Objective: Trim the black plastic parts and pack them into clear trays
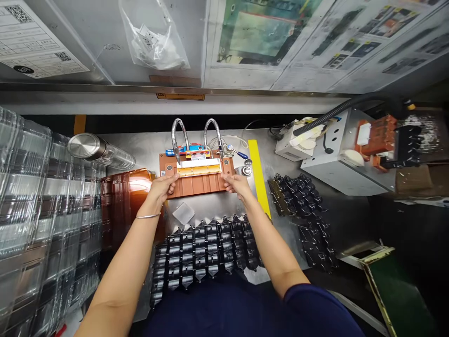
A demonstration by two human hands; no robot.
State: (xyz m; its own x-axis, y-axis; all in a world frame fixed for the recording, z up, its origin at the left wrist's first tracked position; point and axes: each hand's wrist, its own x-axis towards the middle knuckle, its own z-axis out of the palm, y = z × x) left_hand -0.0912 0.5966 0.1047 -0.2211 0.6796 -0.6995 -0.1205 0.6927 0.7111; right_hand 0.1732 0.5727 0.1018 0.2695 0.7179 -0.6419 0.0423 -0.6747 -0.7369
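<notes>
Both hands, left hand [164, 185] and right hand [236, 183], are gripping the flat brown plastic holder [196, 180]. A white strip [198, 166] is sitting in it. Black plastic parts [206, 250] are waiting just below the holder.

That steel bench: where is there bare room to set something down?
Bare steel bench shows behind the orange fixture, beside the metal flask, and between the yellow strip and the grey box. Black parts and clear trays crowd the front and left.
</notes>
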